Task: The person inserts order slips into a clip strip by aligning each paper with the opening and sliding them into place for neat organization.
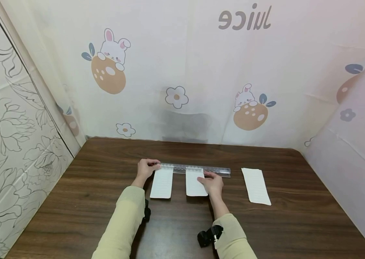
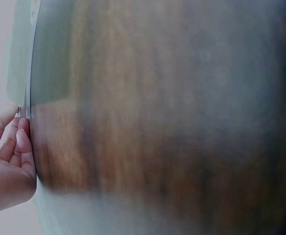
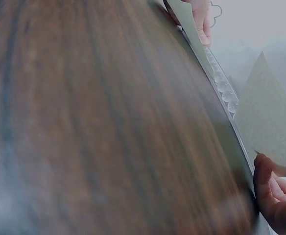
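A clear plastic ruler (image 1: 214, 170) lies lengthwise across the upper ends of two white paper slips. My left hand (image 1: 145, 169) pinches the ruler's left end, beside the top corner of the left paper slip (image 1: 162, 184). In the left wrist view, that hand's (image 2: 13, 161) thumb and fingers meet at the ruler's end. My right hand (image 1: 213, 184) grips the right edge of the middle paper slip (image 1: 195, 185), thumb on top, just below the ruler. The right wrist view shows the slip (image 3: 265, 117) raised at an angle, its edge between thumb and fingers.
A third white paper slip (image 1: 256, 186) lies apart to the right on the dark wooden table (image 1: 104, 158). Behind the table hangs a patterned curtain (image 1: 201, 72). A black wrist camera (image 1: 205, 237) juts from the right sleeve.
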A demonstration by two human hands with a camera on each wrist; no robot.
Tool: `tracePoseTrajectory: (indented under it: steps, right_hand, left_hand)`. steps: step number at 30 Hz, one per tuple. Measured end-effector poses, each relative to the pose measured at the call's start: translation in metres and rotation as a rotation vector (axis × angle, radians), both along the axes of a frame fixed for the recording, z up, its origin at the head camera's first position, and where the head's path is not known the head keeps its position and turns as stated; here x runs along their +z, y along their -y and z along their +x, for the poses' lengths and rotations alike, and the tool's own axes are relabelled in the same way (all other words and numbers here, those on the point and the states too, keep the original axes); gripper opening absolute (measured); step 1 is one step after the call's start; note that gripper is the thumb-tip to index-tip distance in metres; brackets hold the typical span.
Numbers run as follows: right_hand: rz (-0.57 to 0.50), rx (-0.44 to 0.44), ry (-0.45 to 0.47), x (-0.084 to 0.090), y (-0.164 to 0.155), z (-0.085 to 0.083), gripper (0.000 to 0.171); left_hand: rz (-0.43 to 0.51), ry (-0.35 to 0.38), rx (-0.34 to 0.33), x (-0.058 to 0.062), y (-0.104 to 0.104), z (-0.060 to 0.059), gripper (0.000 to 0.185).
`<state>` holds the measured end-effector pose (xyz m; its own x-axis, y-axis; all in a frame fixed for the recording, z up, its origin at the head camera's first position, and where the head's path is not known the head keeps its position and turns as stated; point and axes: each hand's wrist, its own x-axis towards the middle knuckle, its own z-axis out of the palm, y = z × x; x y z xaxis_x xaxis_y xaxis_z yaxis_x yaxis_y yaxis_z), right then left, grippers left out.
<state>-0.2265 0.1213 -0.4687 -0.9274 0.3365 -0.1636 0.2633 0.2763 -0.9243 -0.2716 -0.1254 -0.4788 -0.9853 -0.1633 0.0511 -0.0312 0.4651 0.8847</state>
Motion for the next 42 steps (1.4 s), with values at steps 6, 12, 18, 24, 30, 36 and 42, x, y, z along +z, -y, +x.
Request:
tracePoseTrajectory:
  steps: [6,12,18,24,30,36,42]
  right_hand:
    - [-0.003,0.01,-0.002,-0.001,0.001,-0.001,0.033]
    - [0.007,0.013,-0.012,-0.001,0.005,0.0,0.033]
    - [0.006,0.015,0.0,-0.001,0.006,-0.001,0.033]
    - [0.008,0.026,-0.007,-0.003,0.007,-0.002,0.033]
    - [-0.01,0.031,0.007,-0.004,0.008,-0.003,0.033]
    - [-0.016,0.03,0.007,-0.003,0.011,-0.003,0.033]
    - [-0.009,0.037,0.006,-0.002,0.013,-0.002,0.033]
  left_hand:
    - [0.001,0.003,-0.003,0.0,0.001,0.0,0.012]
    - [0.012,0.006,-0.005,0.0,0.001,0.0,0.012]
    - [0.01,0.009,-0.004,0.0,0.0,0.0,0.012]
    - [0.011,0.006,0.003,0.0,0.0,0.001,0.011]
    - [-0.001,0.0,0.003,0.001,-0.001,0.0,0.012]
    - [0.003,0.002,0.002,0.0,0.0,0.0,0.012]
    - [0.003,-0.001,-0.002,0.001,-0.001,0.001,0.012]
